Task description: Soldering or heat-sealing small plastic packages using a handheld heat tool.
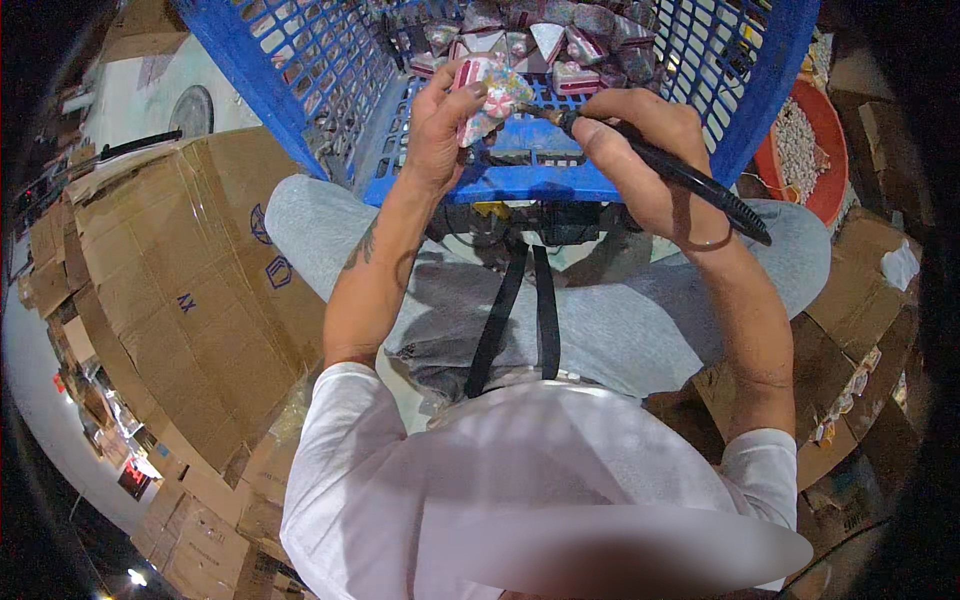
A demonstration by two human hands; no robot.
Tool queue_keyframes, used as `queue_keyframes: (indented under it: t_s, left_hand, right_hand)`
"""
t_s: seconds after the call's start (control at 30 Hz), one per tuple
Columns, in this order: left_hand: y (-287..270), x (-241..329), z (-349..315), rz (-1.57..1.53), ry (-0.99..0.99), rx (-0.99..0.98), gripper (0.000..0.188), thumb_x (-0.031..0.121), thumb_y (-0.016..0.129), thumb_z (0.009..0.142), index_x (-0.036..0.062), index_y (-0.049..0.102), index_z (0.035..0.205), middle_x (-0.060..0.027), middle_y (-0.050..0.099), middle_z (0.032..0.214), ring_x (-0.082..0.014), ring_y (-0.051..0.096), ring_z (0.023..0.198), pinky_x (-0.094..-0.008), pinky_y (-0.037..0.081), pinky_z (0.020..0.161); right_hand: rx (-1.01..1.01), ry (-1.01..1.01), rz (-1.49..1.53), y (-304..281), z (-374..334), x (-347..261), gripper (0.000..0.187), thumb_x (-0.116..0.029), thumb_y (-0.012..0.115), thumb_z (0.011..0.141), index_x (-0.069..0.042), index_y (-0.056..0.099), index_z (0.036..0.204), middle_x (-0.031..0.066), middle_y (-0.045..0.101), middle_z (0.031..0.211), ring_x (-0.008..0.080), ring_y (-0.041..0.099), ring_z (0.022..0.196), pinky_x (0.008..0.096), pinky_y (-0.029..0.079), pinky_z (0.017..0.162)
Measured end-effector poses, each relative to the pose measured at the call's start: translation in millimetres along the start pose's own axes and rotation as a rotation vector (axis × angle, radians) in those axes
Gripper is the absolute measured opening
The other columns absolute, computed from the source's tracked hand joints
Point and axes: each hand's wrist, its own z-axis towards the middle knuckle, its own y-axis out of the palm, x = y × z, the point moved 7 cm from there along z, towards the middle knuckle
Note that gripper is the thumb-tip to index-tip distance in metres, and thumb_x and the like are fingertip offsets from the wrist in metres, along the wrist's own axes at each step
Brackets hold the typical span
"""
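1. Here's the wedge-shaped piece (490, 100), cake-slice style: red-and-white bands on one side, pastel patches and a pink-and-white swirl on the other.
2. It's up over the basket's near side, pinched in the left hand's (440, 125) fingers.
3. Right hand (650, 155) has its fingers wrapped round a black-handled tool (690, 178), tip right by the piece; contact, can't tell!
4. Blue basket (570, 183): similar wedges (590, 45) heaped at the far end.
5. Off right, a red-orange basin (838, 150) holds small pale bits (797, 145).
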Motion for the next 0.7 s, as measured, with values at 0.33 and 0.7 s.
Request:
queue_keyframes:
  t_s: [0.33,0.7]
  left_hand:
    - [4,3,-3,0.016,0.017,-0.032,0.038,0.018,0.062,0.088,0.002,0.055,0.122,-0.0093,0.069,0.094,-0.0126,0.066,0.073,-0.0256,0.053,0.058]
    - [5,3,-4,0.05,-0.028,-0.134,0.054,0.034,0.053,0.092,0.0025,0.046,0.136,-0.0163,0.066,0.116,-0.0117,0.064,0.079,-0.0226,0.052,0.058]
  right_hand:
    - [0.043,-0.03,0.024,1,2,-2,0.02,-0.018,0.068,0.081,0.001,0.068,0.087,0.0179,0.065,0.074,0.0329,0.067,0.065,0.0385,0.051,0.059]
    - [0.128,0.112,0.2,-20,-10,-4,0.023,-0.02,0.069,0.083,0.001,0.068,0.09,0.012,0.065,0.074,0.0207,0.064,0.065,0.032,0.049,0.06]
